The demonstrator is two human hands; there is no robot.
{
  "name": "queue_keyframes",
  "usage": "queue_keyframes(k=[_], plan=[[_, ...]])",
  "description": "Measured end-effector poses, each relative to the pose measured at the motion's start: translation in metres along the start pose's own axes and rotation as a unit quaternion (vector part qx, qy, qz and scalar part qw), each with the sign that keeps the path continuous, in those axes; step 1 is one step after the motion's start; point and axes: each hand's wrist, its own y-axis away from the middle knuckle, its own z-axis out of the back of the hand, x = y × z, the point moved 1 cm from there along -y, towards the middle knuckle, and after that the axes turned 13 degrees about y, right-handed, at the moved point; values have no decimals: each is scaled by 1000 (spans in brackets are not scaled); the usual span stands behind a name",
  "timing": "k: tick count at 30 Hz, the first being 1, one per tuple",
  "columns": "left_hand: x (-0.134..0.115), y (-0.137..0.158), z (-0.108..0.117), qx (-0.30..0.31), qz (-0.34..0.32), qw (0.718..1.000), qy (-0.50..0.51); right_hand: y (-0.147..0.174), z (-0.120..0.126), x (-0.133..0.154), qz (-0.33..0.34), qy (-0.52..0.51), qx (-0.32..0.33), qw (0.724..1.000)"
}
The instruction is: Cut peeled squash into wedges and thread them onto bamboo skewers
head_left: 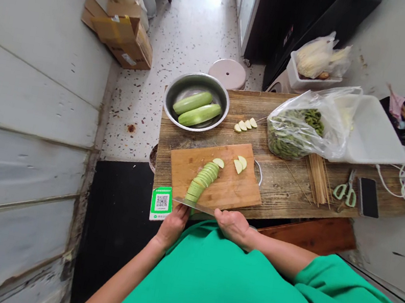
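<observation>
My right hand is closed around the handle of a kitchen knife, whose blade points left across the near edge of the wooden cutting board. Under the blade lies a pale green zucchini, its far part cut into a leaning row of half-round slices. At its near end my left hand has its fingers closed, close behind the blade; they hide most of that end. Two loose slices rest farther right on the board.
Two whole zucchini lie in a metal bowl at the back left. Skewered slices, a plastic bag of green strips, bamboo skewers, scissors and a phone are on the wooden table.
</observation>
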Motion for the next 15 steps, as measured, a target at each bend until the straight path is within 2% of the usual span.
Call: queue_keyframes(k=[5, 15], plan=[[0, 3, -3, -7, 7, 1000, -1, 2, 3, 5, 21, 3, 3, 1000], [0, 4, -3, 0, 8, 1000, 0, -2, 5, 8, 0, -12, 30, 999]])
